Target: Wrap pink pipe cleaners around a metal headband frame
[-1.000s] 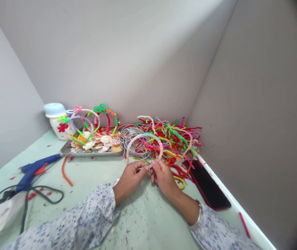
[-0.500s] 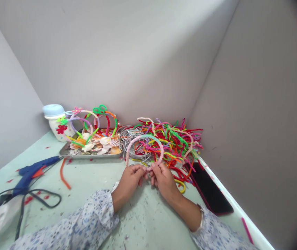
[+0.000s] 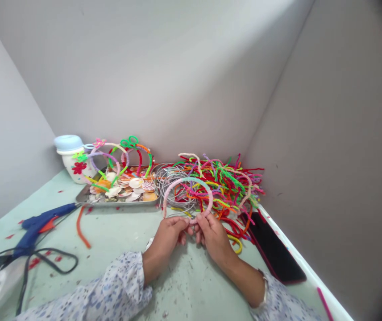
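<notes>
A headband wrapped in pink and pale green fuzzy pipe cleaner stands upright between my hands, its curve pointing away from me. My left hand pinches the near part of it with thumb and forefinger. Close beside it, my right hand grips the same headband lower right, thumb on top. The fingertips of both hands nearly meet, and the bit between them is partly hidden. Behind the headband lie a coil of silver wire and a heap of coloured pipe cleaners.
A metal tray of shells stands at the back left, with finished-looking headbands on it. Beside it is a white bottle with a blue lid. A blue glue gun and its cord lie left; a black phone lies right.
The view has shifted slightly. Both hands keep their pinch on the headband, with only small movement of the fingers.
</notes>
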Motion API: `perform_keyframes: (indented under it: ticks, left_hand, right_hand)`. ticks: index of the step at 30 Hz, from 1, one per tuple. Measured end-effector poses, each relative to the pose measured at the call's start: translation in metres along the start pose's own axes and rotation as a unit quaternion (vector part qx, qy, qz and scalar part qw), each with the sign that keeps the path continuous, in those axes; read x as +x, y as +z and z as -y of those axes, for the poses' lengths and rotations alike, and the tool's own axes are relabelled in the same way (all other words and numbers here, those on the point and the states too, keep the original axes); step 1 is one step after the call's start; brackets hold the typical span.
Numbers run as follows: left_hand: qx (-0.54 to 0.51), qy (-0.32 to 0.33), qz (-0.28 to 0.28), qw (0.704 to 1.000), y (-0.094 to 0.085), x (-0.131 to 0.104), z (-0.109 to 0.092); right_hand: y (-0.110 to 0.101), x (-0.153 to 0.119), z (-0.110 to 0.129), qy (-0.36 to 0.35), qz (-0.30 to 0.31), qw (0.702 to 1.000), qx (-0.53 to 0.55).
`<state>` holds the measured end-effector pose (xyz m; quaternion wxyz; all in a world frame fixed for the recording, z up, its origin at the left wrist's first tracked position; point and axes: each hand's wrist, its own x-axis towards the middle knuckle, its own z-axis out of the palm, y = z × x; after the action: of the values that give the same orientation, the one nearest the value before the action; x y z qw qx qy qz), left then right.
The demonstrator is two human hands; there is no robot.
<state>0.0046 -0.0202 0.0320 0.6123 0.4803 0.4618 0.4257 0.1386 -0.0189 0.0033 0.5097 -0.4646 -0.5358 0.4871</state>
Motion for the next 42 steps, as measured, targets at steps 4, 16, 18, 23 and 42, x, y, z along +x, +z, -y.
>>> perform_keyframes:
  ticks: [4, 16, 18, 23, 42]
  left_hand:
    - [-0.019, -0.013, 0.004, 1.000, -0.001, 0.002, 0.003]
    - [-0.055, -0.004, 0.016, 0.998, -0.005, 0.004, 0.006]
    - [-0.061, -0.004, 0.015, 0.998, -0.004, 0.004, 0.005]
    - [-0.066, -0.007, 0.006, 0.998, -0.003, 0.002, 0.003]
    - [0.055, 0.087, -0.022, 0.994, -0.001, 0.002, 0.011]
  right_hand:
    - [0.000, 0.001, -0.003, 0.002, -0.007, 1.000, -0.002]
    - [0.001, 0.001, 0.005, 0.033, -0.010, 0.999, 0.001]
    - [0.000, 0.001, 0.004, 0.034, -0.009, 0.999, 0.001]
    - [-0.001, 0.002, 0.002, 0.038, 0.000, 0.999, 0.008]
    - [-0.002, 0.006, 0.006, 0.070, 0.028, 0.994, 0.082]
